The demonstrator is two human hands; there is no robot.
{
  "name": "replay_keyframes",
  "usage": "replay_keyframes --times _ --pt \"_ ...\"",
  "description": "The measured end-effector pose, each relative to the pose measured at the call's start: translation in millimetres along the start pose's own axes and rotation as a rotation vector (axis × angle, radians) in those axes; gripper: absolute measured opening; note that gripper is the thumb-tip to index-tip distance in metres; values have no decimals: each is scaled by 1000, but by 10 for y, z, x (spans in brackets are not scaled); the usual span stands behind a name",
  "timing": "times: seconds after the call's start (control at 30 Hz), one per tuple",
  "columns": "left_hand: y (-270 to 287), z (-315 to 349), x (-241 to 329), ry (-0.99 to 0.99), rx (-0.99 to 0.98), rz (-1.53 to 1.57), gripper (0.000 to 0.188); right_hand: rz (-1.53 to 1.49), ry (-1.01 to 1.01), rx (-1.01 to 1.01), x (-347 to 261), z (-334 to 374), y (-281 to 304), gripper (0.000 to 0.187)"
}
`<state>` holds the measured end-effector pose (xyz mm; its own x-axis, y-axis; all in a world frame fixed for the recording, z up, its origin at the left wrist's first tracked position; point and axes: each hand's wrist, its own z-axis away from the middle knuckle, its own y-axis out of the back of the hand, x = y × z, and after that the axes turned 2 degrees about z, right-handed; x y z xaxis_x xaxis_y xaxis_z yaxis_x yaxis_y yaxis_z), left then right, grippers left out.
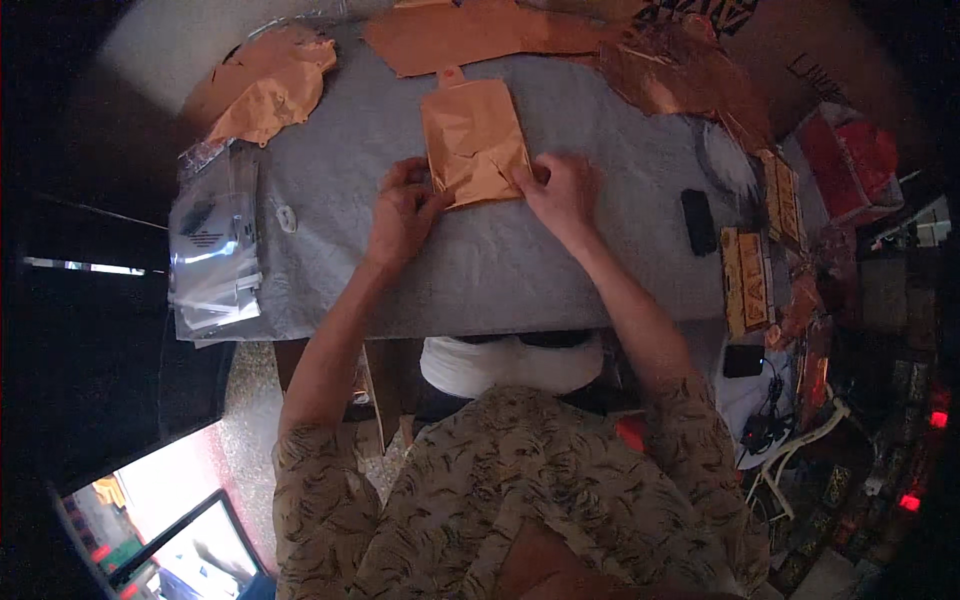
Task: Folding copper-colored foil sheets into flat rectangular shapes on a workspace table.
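On the grey-covered table lies a flat, folded orange foil balloon (pixel 475 125), roughly rectangular, with a small round tab at its far end. Its shiny surface is creased, most of all toward the near edge. At its near left corner, the thumb and fingers of my left hand (pixel 402 212) are closed on the foil. My right hand (pixel 563 198) pinches the opposite near corner between thumb and fingers. Beyond it, more flat orange foil balloons are spread along the far edge: one at the left (pixel 275 90), one in the middle (pixel 440 40) and a crumpled pile (pixel 690 75) at the right.
Clear plastic bags (pixel 215 245) are stacked at the table's left edge, with a small white object (pixel 287 218) beside them. At the right lie a black phone (pixel 698 222), yellow printed packs (pixel 745 280) and a black box (pixel 743 360) with a cable. A red box (pixel 845 165) stands beyond them.
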<state>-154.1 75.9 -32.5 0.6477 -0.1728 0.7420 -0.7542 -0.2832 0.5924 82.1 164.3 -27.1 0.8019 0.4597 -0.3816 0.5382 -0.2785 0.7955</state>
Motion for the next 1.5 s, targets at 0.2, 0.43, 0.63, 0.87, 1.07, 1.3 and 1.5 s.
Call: replay_keyframes --times 0.2,0.43,0.63,0.87,1.07,1.3,1.5 --pt "-1 -7 -37 -18 -18 -21 25 -316 -232 -271 80 -531 -16 47" --pt "55 -26 37 -15 -67 -33 25 -462 -239 -343 224 -730 -232 36" --pt "120 -2 61 -28 -75 -18 25 -910 -489 -513 219 -734 -208 25" --pt "72 -40 78 -68 -64 -57 23 -479 -244 -260 281 -871 -281 36" --pt "81 -1 -37 -28 -74 -18 22 -9 140 -157 -191 -626 -165 47" --pt "79 -8 9 -93 -40 -20 20 195 315 -223 -249 -377 -366 68" --pt "61 7 -15 -44 -72 8 24 220 287 -228 -176 -337 -441 70"
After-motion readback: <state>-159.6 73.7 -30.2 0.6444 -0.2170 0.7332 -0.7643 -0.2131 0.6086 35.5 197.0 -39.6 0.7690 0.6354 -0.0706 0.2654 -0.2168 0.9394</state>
